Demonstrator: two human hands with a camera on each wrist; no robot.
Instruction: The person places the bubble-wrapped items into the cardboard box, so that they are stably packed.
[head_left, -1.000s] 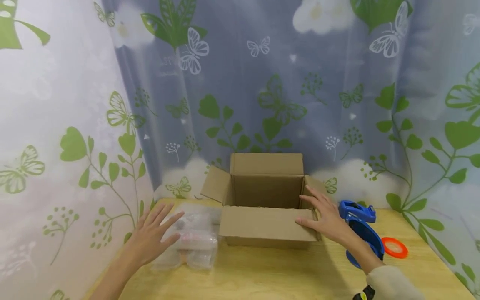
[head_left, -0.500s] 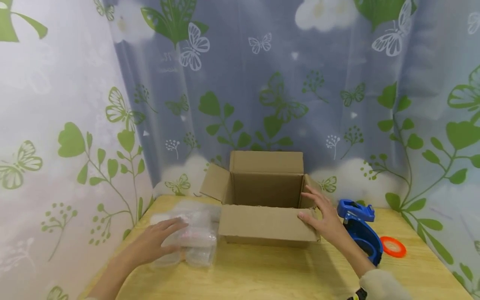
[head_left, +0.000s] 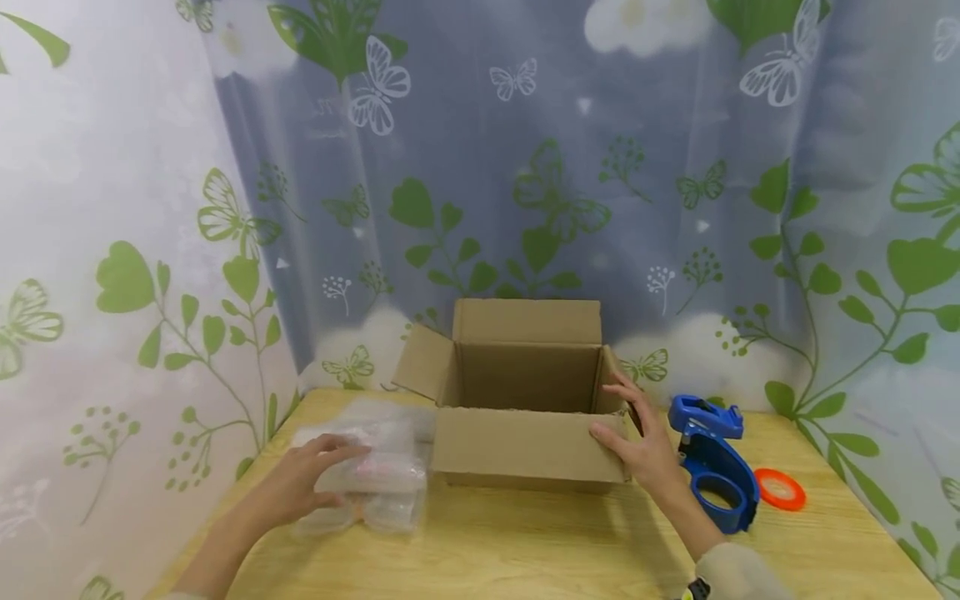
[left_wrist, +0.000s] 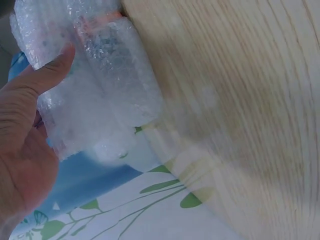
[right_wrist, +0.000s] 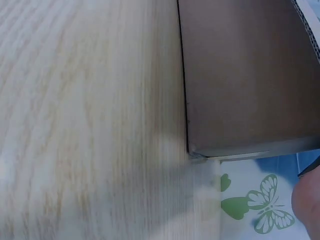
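Observation:
An open cardboard box (head_left: 528, 446) stands on the table with its flaps spread. My right hand (head_left: 641, 442) grips the box's right front corner, thumb on the front flap and fingers at the right side flap. To the left of the box lie several bubble-wrapped packages (head_left: 382, 475) side by side. My left hand (head_left: 296, 483) holds one of them. In the left wrist view its thumb lies across the bubble wrap (left_wrist: 117, 75), while the other fingers are mostly hidden behind. The right wrist view catches the box side (right_wrist: 250, 75) and only a fingertip of the right hand.
Right of the box lie a blue tape dispenser (head_left: 705, 417), a second blue dispenser with a round hub (head_left: 720, 483) and an orange tape ring (head_left: 780, 489). A patterned curtain (head_left: 480, 167) hangs behind the wooden table (head_left: 517, 542).
My left hand has come down from above the bubble-wrapped packages and its fingers have curled onto one. The right hand stays at the box corner. The whole head view has shifted slightly.

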